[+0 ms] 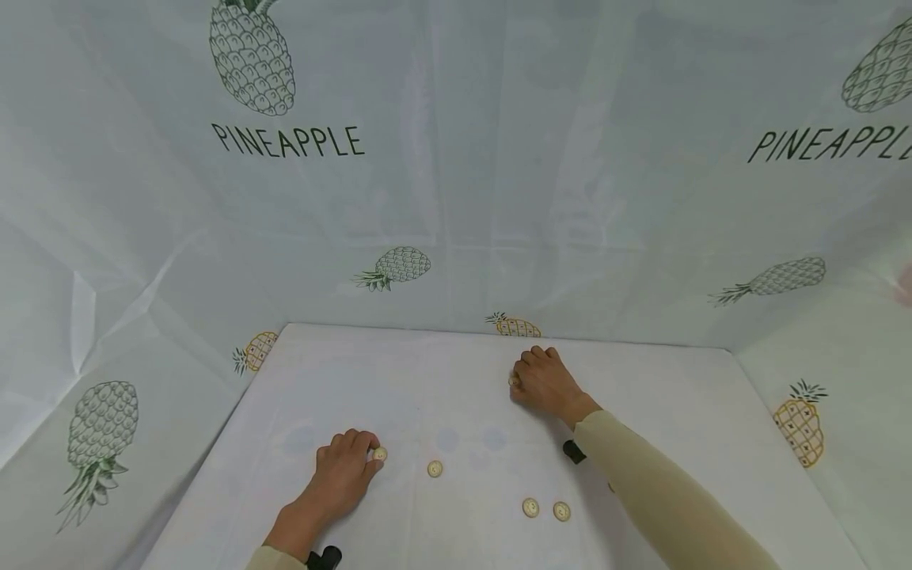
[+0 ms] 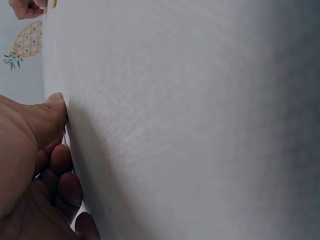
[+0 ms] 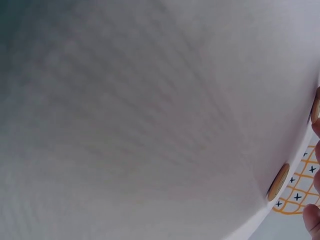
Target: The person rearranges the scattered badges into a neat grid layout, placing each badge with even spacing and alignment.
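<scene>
In the head view my left hand (image 1: 342,475) is low over the left part of the white table, its thumb and index finger pinching a round wooden disc (image 1: 380,454) with a ringed marking on top. Farther back, near the table's rear edge, my right hand (image 1: 545,384) grips another disc (image 1: 514,381), mostly covered by the fingers. The right wrist view catches that hand's fingertips at the right border, against a disc (image 3: 316,107). A second disc (image 3: 278,182) lies on the cloth beside them. The left wrist view shows thumb (image 2: 52,115) and curled fingers close to the cloth; the disc is hidden there.
One disc (image 1: 435,469) lies between the hands. Two more, a left one (image 1: 530,507) and a right one (image 1: 561,511), sit nearer the front, and another (image 1: 610,488) is mostly behind the right sleeve. Pineapple-printed cloth (image 1: 470,198) walls in the table (image 1: 456,538).
</scene>
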The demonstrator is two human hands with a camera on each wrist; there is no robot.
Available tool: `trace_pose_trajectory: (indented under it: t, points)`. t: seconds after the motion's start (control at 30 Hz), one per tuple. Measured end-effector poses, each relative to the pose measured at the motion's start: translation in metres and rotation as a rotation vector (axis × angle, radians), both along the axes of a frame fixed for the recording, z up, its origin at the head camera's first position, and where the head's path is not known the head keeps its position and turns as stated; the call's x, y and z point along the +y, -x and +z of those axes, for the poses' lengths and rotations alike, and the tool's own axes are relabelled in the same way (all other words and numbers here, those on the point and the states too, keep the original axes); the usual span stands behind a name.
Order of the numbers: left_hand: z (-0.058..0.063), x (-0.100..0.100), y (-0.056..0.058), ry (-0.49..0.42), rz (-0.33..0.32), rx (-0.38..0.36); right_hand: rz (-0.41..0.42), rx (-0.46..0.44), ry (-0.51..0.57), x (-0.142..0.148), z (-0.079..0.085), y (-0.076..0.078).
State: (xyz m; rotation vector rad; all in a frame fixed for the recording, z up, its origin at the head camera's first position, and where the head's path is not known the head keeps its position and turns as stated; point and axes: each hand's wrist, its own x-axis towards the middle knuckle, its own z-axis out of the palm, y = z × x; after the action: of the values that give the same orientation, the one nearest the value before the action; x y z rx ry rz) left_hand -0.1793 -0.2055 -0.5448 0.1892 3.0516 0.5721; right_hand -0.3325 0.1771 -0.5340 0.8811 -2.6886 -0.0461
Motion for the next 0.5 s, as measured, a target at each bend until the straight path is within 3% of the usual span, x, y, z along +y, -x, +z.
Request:
trace_pose_trajectory:
  t: [0.5]
  points:
    - [0.006, 0.002, -0.001, 0.004, 0.004, -0.006, -0.042, -0.041, -0.019, 0.014, 0.009, -0.010]
